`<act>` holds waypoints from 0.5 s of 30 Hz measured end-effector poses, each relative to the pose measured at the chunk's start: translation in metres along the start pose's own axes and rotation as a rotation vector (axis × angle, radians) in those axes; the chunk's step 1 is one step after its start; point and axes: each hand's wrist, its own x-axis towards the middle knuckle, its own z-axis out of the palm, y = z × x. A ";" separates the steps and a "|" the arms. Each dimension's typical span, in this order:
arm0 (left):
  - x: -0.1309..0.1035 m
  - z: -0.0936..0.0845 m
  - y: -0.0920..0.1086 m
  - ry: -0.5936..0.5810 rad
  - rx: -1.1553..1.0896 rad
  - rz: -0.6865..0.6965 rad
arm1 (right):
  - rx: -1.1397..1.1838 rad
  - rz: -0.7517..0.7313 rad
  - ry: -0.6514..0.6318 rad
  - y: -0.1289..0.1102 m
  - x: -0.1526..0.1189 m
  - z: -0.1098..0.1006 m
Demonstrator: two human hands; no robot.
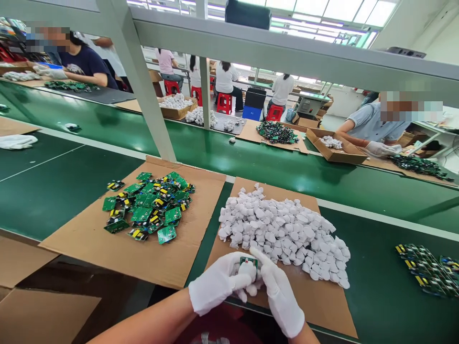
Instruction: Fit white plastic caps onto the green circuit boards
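Both my hands wear white gloves and meet at the front edge of the right cardboard sheet (322,306). Between them is a small green circuit board (254,262) with a white piece (248,270) against it. My left hand (224,277) grips the board from the left, thumb across the white piece. My right hand (278,289) closes round it from the right; its fingertips are partly hidden. Just beyond lies a large heap of white pieces (283,229). To the left, a pile of green boards with yellow parts (150,203) rests on another cardboard sheet (143,258).
More boards (428,270) lie in rows at the far right. A metal frame post (139,86) rises beyond the left cardboard. Across the green conveyor (201,148), two gloved people work beside piles and open boxes (337,153). A white glove (16,142) lies far left.
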 end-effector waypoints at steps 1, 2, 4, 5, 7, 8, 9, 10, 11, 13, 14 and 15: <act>-0.001 -0.005 0.008 0.024 0.003 0.027 | -0.021 -0.001 0.036 -0.003 0.004 -0.005; -0.002 -0.012 0.018 0.064 0.026 0.069 | -0.074 -0.007 0.090 -0.007 0.010 -0.011; 0.001 -0.031 0.044 0.176 0.158 0.180 | -0.294 -0.056 0.216 -0.016 0.025 -0.023; 0.006 -0.044 0.058 0.244 0.268 0.236 | -0.449 -0.101 0.263 -0.020 0.034 -0.029; 0.022 -0.072 0.086 0.365 0.543 0.336 | -0.779 -0.225 0.272 -0.029 0.054 -0.036; 0.034 -0.087 0.099 0.413 0.717 0.362 | -0.915 -0.291 0.234 -0.033 0.064 -0.038; 0.049 -0.100 0.110 0.491 0.915 0.351 | -1.020 -0.348 0.177 -0.037 0.073 -0.039; 0.065 -0.113 0.119 0.553 1.115 0.297 | -1.097 -0.388 0.112 -0.040 0.081 -0.039; 0.082 -0.123 0.126 0.579 1.187 0.262 | -1.153 -0.409 0.052 -0.044 0.088 -0.039; 0.117 -0.138 0.136 0.601 1.280 0.202 | -1.228 -0.402 -0.018 -0.050 0.096 -0.037; 0.134 -0.143 0.140 0.606 1.311 0.174 | -1.257 -0.390 -0.022 -0.052 0.097 -0.036; 0.149 -0.147 0.142 0.613 1.346 0.143 | -1.283 -0.381 -0.010 -0.054 0.096 -0.036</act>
